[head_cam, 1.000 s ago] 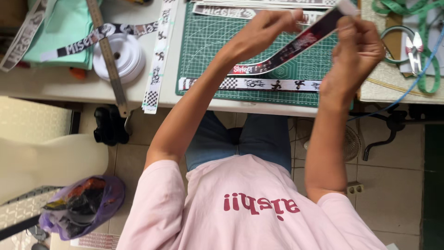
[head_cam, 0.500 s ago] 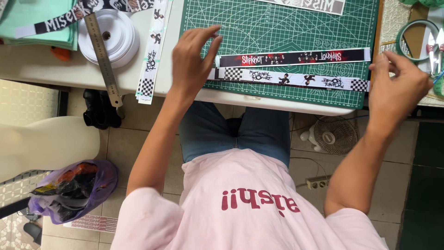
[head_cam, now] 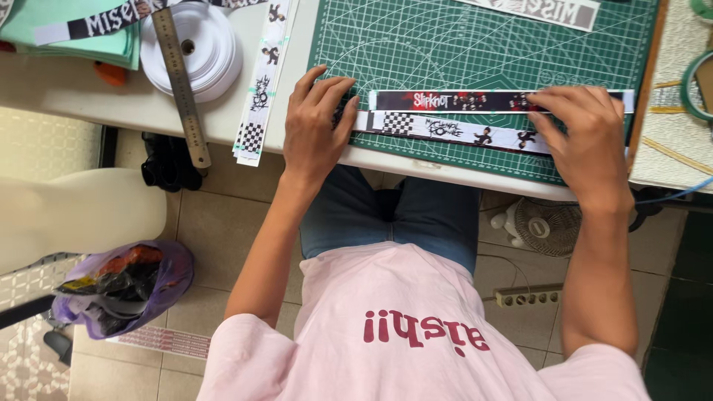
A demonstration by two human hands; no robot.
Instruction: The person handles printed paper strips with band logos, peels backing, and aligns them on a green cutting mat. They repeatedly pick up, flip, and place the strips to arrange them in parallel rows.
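The step in hand looks like lining up two printed ribbon strips along the near edge of the green gridded cutting mat (head_cam: pixel 475 52). The left hand (head_cam: pixel 316 130) lies flat with fingers spread, pressing the strips' left ends. The right hand (head_cam: pixel 583 137) presses flat on their right ends, clamped on nothing. The black strip with red and white print (head_cam: pixel 453 100) lies just beyond the white strip with checkered patches (head_cam: pixel 445 128), the two touching. The next move likely calls for even edges. Left of the mat lie a white ribbon spool (head_cam: pixel 208 56) and a steel ruler (head_cam: pixel 184 89).
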